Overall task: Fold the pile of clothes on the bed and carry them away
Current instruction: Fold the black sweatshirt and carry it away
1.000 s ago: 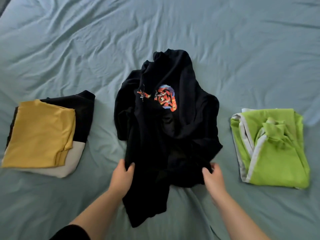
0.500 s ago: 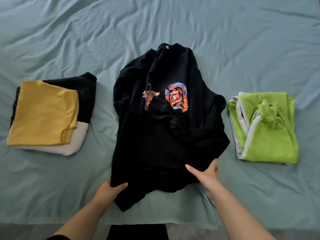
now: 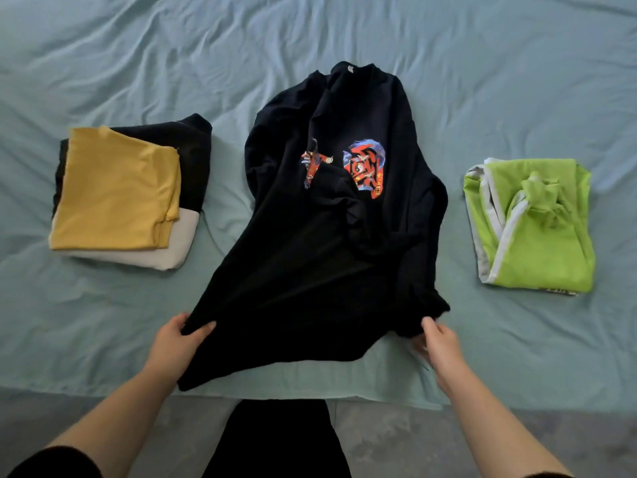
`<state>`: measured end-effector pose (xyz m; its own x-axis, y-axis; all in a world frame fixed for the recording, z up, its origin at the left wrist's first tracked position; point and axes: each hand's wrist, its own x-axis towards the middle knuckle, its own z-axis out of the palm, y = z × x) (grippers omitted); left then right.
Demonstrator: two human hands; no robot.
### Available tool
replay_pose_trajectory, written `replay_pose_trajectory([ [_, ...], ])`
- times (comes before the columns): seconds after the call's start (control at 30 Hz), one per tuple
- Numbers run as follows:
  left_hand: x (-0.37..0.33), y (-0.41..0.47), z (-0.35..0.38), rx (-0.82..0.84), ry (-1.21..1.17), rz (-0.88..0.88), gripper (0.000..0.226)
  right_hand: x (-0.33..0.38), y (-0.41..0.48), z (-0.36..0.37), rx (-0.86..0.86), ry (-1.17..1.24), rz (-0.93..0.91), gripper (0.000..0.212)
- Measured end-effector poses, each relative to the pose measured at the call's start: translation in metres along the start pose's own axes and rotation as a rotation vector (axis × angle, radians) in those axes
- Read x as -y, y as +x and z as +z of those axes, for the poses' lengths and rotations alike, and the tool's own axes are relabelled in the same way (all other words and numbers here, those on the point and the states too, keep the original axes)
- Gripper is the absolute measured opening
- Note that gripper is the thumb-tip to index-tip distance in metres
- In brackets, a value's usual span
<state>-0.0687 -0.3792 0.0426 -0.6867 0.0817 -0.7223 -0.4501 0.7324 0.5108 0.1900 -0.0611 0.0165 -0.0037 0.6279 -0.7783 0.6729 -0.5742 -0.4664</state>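
Two hem corners of the crumpled black graphic-print shirt [image 3: 310, 270] on the wrinkled teal bedsheet [image 3: 103, 63] are pinched, one by left hand [image 3: 175, 343], other by right hand [image 3: 439, 343]

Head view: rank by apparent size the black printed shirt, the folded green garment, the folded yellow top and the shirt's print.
1. black printed shirt, spread out, clearly largest.
2. folded green garment and folded yellow top: look about alike, so not ranked against each other.
3. print, smallest.
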Motion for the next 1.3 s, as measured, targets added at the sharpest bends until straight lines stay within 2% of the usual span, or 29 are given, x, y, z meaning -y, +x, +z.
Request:
replay_pose_trajectory([
  [0.1,0.016,0.006,-0.004,0.028,0.0,-0.071,0.025,-0.036,-0.015,-0.015,0.021,0.049,0.163,0.024],
  [0.17,0.022,0.012,0.001,0.06,-0.047,-0.128,0.035,-0.035,-0.021,-0.024,-0.012,0.228,0.247,0.029],
  [0.23,0.028,0.016,0.009,0.064,-0.039,-0.156,0.04,-0.02,-0.018,-0.031,-0.044,0.386,0.272,0.044],
  [0.3,0.033,0.017,0.018,0.019,0.055,-0.126,0.039,-0.001,-0.012,-0.03,-0.059,0.375,0.248,0.056],
  [0.47,0.037,0.014,0.024,-0.025,0.266,0.037,0.032,0.012,-0.009,-0.001,-0.058,-0.04,0.07,0.024],
  [0.57,0.043,0.01,0.008,-0.017,0.416,0.093,0.03,-0.022,-0.025,0.006,0.012,-0.334,-0.056,0.019],
  [0.67,0.046,0.007,-0.012,-0.001,0.58,0.053,0.028,-0.062,-0.042,-0.014,-0.047,-0.582,-0.102,0.023],
  [0.73,0.042,0.008,-0.017,-0.027,0.662,0.05,0.032,-0.074,-0.048,-0.027,-0.067,-0.737,-0.097,0.034],
  [0.77,0.038,0.008,-0.013,-0.06,0.709,0.069,0.044,-0.074,-0.049,-0.029,-0.088,-0.866,-0.125,0.046],
  [0.83,0.023,0.002,0.006,-0.116,0.814,0.134,0.085,-0.062,-0.05,-0.023,-0.155,-1.102,-0.297,0.074],
  [0.87,0.014,-0.003,0.022,-0.107,0.85,0.172,0.101,-0.052,-0.049,-0.016,-0.155,-1.179,-0.407,0.085],
  [0.93,-0.004,-0.015,0.068,0.008,0.888,0.232,0.116,-0.031,-0.042,0.007,-0.061,-1.281,-0.546,0.101],
  [1.0,-0.019,-0.023,0.117,0.18,0.907,0.223,0.122,-0.012,-0.026,0.032,0.012,-1.335,-0.539,0.114],
  [1.07,-0.029,-0.023,0.154,0.307,0.918,0.125,0.127,0.002,-0.007,0.05,0.031,-1.433,-0.486,0.123],
  [1.17,-0.031,-0.011,0.177,0.311,1.025,0.025,0.131,0.015,0.018,0.067,0.094,-1.636,-0.438,0.129],
  [1.3,-0.021,-0.002,0.18,0.28,1.1,0.073,0.133,0.015,0.034,0.077,0.15,-1.677,-0.43,0.129],
])
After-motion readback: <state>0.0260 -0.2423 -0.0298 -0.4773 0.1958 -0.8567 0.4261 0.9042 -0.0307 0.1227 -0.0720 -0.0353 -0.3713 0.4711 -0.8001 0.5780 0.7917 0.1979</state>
